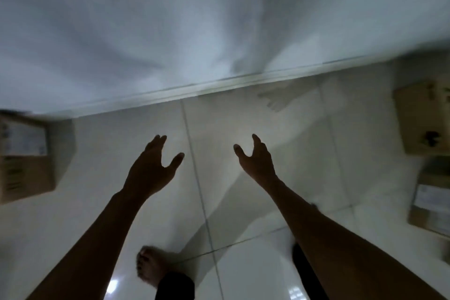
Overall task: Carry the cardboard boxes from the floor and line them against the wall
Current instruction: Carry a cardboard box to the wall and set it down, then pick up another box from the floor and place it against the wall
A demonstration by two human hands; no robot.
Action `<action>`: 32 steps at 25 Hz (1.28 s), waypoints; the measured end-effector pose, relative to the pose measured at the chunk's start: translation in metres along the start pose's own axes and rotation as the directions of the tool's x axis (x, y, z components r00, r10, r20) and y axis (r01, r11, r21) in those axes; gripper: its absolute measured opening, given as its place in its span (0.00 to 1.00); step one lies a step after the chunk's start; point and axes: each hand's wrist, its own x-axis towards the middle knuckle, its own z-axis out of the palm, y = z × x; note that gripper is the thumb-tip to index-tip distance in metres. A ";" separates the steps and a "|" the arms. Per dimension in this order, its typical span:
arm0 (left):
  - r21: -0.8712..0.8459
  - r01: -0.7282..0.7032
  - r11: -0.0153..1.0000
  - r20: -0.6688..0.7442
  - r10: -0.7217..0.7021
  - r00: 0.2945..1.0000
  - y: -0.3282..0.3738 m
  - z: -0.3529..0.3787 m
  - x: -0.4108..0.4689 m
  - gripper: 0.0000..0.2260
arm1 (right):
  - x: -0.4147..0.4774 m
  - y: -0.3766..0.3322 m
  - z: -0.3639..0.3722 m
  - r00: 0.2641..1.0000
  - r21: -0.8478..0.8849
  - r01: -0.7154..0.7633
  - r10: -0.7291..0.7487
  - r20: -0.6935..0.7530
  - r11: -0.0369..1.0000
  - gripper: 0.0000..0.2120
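Note:
My left hand (153,165) and my right hand (255,158) reach out over the bare tiled floor, both empty with fingers spread. A cardboard box (24,156) with a white label sits at the far left edge, close to the wall. At the right edge a second cardboard box (423,119) stands near the wall, and a third cardboard box (431,197) with a pale label lies on the floor just in front of it. Neither hand touches any box. The picture is dim and blurred.
The white wall (194,19) meets the floor along a pale skirting board (219,84) that runs slanting across the view. Glossy white tiles (243,263) lie between the boxes. My bare left foot (151,265) and dark trouser legs show at the bottom.

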 end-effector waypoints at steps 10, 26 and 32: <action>0.148 -0.359 0.921 0.364 0.287 0.886 0.442 0.230 -0.038 0.33 | -0.003 0.296 -0.400 0.912 0.279 -0.267 0.335 -0.238 0.922 0.38; 0.215 -0.338 0.916 0.773 0.052 0.632 0.729 0.559 -0.089 0.40 | 0.020 0.681 -0.659 0.683 0.484 -0.530 0.689 -0.243 0.696 0.51; 0.128 0.013 0.992 0.739 -0.104 0.665 0.729 0.717 -0.091 0.46 | 0.090 0.804 -0.697 0.613 0.416 -0.647 0.760 -0.214 0.639 0.59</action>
